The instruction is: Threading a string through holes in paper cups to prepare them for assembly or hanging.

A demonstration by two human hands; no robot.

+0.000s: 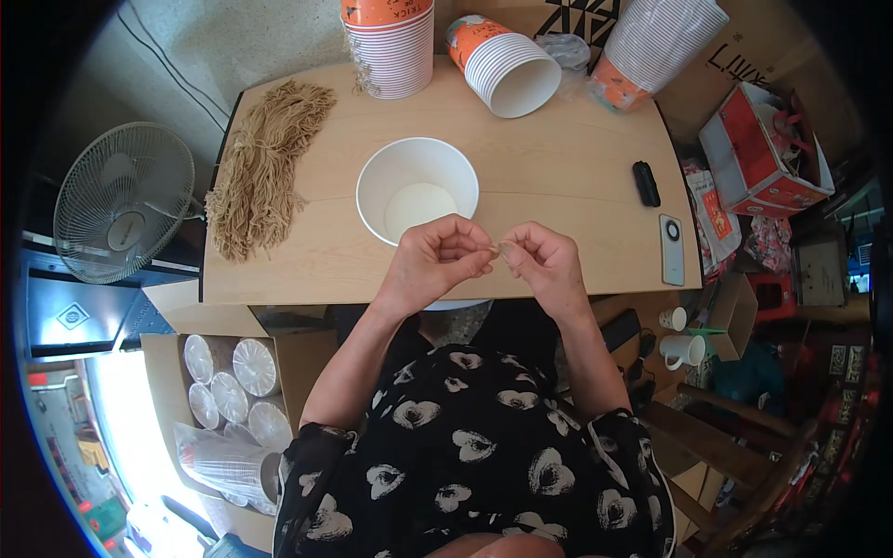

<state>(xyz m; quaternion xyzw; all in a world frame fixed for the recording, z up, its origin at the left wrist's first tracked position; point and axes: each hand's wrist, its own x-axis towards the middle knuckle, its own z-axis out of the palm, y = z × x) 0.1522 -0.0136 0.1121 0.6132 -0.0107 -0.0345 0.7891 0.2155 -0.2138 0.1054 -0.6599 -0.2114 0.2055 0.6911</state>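
My left hand and my right hand meet above the near edge of the table, both closed in a pinch. Between their fingertips is a tiny pale bit, too small to name. Just beyond my left hand stands a white paper bucket, its open mouth facing up and nothing seen inside. A bundle of tan cords lies at the table's left side. At the back, a stack of orange and white paper buckets stands upside down, with tan cord loops hanging along its left side.
Another bucket stack lies on its side, and a bagged stack leans at the back right. A black object and a phone lie at the right edge. Left are a fan and a carton of wrapped stacks.
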